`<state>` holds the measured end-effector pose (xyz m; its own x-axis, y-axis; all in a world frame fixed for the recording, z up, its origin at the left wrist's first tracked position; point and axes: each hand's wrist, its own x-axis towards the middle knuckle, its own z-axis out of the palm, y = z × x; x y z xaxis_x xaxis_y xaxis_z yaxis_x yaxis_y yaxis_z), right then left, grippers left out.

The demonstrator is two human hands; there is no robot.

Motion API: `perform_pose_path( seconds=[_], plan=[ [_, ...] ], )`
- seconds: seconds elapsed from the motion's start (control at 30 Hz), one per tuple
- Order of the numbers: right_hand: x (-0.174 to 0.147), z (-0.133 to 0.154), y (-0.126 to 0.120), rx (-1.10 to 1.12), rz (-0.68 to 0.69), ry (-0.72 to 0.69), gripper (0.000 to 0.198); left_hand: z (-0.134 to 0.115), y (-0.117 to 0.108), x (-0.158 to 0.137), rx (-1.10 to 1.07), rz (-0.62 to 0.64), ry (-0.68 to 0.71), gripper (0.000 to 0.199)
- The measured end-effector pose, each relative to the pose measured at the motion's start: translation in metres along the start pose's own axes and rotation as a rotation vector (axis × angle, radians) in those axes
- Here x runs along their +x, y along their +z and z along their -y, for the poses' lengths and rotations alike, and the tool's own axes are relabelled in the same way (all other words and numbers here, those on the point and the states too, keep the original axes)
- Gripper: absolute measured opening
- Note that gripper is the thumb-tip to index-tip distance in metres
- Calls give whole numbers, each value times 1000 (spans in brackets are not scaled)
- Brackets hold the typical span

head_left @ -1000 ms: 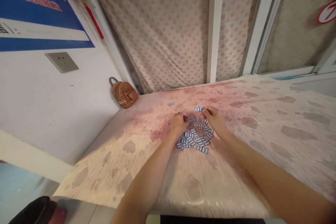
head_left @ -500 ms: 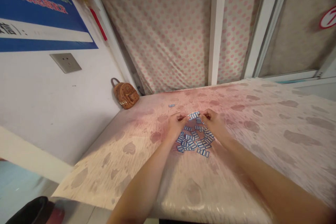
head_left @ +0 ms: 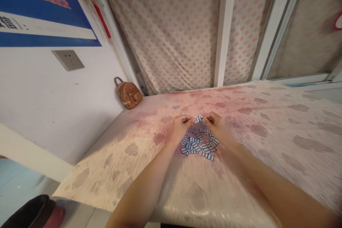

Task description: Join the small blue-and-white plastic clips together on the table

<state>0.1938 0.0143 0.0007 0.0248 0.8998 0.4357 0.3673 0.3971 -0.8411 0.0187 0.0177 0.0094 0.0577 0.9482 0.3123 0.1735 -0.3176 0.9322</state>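
My left hand (head_left: 181, 127) and my right hand (head_left: 218, 125) face each other over the middle of the table. Between their fingertips they pinch a small white strip with blue markings (head_left: 198, 118), one end in each hand. Just below it, a loose pile of similar blue-and-white strips (head_left: 197, 145) lies scattered and overlapping between my wrists. One more strip (head_left: 175, 107) rests apart from the pile, beyond my left hand. What is printed on the strips is too small to read.
A patterned cloth (head_left: 195, 196) covers the table. At its far left corner a small brown backpack-shaped bag (head_left: 130, 95) leans by the wall. Behind stands a dotted curtain (head_left: 171, 35) with white frames (head_left: 226, 28). A dark object with a reddish part (head_left: 34, 212) sits at lower left.
The view has shifted slightly. Both hands keep their pinch on the strip, with hardly any movement. The pile and the lone strip lie as before.
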Motion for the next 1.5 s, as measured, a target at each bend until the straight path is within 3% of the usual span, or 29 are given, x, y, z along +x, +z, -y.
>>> perform_pose_path(
  seconds=[0.3, 0.5, 1.5],
  plan=[
    [-2, -1, 3, 18, -13, 19, 19, -3, -2, 0, 15, -2, 42, 30],
    [-3, 6, 1, 18, 61, -32, 16, -4, -1, 0, 14, 20, 55, 25],
    [-6, 12, 1, 55, 90, -23, 22, 0, 0, 1, -135, 21, -39, 30]
  ],
)
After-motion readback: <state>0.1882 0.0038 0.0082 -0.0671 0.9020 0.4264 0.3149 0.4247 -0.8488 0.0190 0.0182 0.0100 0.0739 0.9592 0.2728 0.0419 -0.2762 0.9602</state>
